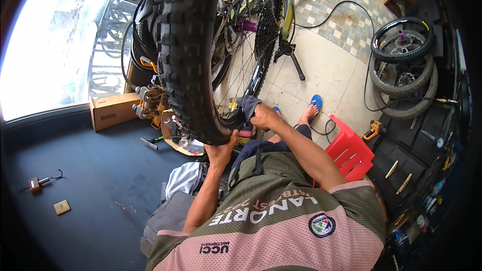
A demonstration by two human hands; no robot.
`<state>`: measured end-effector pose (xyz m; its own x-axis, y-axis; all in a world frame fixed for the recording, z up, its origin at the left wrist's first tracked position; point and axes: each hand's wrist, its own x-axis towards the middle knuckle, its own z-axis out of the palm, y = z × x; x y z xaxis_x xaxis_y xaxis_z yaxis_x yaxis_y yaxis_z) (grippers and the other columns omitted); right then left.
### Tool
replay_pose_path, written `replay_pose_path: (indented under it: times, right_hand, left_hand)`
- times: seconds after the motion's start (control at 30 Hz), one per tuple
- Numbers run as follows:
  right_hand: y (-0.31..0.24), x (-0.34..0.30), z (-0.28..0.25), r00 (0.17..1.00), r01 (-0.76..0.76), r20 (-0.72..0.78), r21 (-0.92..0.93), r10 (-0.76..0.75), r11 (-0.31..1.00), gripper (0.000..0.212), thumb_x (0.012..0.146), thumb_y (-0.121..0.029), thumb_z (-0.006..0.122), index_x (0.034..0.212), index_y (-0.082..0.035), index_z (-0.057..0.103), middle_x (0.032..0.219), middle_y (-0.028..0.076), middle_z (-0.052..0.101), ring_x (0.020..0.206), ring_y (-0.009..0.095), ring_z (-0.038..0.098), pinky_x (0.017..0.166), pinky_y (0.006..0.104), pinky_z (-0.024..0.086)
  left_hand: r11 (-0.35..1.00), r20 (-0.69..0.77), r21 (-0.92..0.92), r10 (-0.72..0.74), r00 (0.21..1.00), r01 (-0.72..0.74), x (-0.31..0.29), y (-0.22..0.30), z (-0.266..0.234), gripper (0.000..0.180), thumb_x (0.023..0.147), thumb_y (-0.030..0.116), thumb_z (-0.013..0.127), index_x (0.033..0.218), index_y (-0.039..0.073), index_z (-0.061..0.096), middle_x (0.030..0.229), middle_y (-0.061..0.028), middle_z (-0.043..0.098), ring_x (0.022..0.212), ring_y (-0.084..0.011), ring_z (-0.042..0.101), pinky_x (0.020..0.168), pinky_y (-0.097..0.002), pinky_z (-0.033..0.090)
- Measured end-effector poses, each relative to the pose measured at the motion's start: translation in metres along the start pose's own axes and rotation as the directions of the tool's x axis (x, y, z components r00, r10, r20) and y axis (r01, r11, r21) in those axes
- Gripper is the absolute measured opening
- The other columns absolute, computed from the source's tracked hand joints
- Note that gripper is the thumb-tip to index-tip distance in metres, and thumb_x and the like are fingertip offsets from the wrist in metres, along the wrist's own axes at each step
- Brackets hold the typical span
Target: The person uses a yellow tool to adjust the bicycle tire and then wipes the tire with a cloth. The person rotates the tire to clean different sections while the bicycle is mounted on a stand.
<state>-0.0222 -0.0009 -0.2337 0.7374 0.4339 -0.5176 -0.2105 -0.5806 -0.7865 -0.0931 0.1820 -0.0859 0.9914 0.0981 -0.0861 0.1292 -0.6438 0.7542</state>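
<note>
A bicycle wheel with a wide, knobby black tire (187, 60) stands tall in front of me, mounted on a bike with a yellow-green frame (289, 5). My left hand (221, 149) is closed on the lower part of the tire, its thumb up on the side. In my right hand (264, 117) is a bunched dark grey cloth (247, 106), pressed to the rim at the wheel's lower right; the fingertips are partly hidden by it. Above the cloth show the spokes, a purple hub (247, 26) and a black cassette (267, 30).
A red plastic stool (350, 150) stands by my right elbow. Several loose wheels (404, 78) are stacked at the right, near a yellow power tool (374, 129). Left lie a cardboard box (113, 111), a squeegee (150, 143) and a hanging scale (37, 184). A black hose (369, 35) crosses the tiles.
</note>
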Motion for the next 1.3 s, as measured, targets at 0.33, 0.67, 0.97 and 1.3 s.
replay_pose_path:
  times: [0.33,0.67,0.97,1.3]
  right_hand:
    - [-0.005,-0.013,0.001,0.983,0.128,-0.144,0.080,-0.115,0.989,0.044,0.089,-0.026,0.055,0.129,-0.009,0.065,0.127,0.027,0.068,0.115,0.048,0.064,0.100,0.0516,0.053]
    - [0.002,-0.011,0.024,0.872,0.435,-0.357,0.245,-0.336,0.867,0.046,0.087,-0.021,0.059,0.128,-0.002,0.064,0.124,0.028,0.068,0.119,0.046,0.063,0.101,0.0465,0.051]
    - [-0.009,-0.028,0.018,0.922,0.384,-0.266,0.541,-0.281,0.748,0.033,0.090,-0.020,0.062,0.115,0.000,0.068,0.110,0.024,0.074,0.103,0.037,0.070,0.093,0.0394,0.053]
    - [-0.030,-0.047,0.000,0.969,0.243,-0.083,0.472,-0.232,0.848,0.040,0.089,-0.018,0.062,0.125,-0.001,0.067,0.112,0.021,0.074,0.102,0.031,0.070,0.096,0.0381,0.052]
  left_hand:
    - [0.983,-0.024,0.175,0.064,0.998,-0.059,-0.001,-0.020,0.003,0.060,0.077,0.027,0.092,0.121,-0.005,0.068,0.114,-0.0186,0.072,0.109,-0.0354,0.068,0.100,-0.0461,0.049]
    - [0.964,-0.036,0.221,0.163,0.986,-0.151,0.006,-0.017,0.004,0.059,0.077,0.028,0.092,0.120,-0.004,0.068,0.111,-0.0184,0.072,0.103,-0.0363,0.068,0.099,-0.0467,0.049]
    - [0.980,-0.054,0.176,0.107,0.993,-0.096,0.004,-0.038,0.006,0.061,0.075,0.024,0.093,0.122,-0.006,0.066,0.113,-0.0183,0.070,0.105,-0.0328,0.068,0.100,-0.0455,0.050]
    - [0.995,-0.053,0.101,0.006,0.999,0.000,0.005,-0.044,0.010,0.061,0.077,0.024,0.092,0.123,-0.007,0.066,0.113,-0.0173,0.072,0.104,-0.0310,0.069,0.103,-0.0437,0.050]
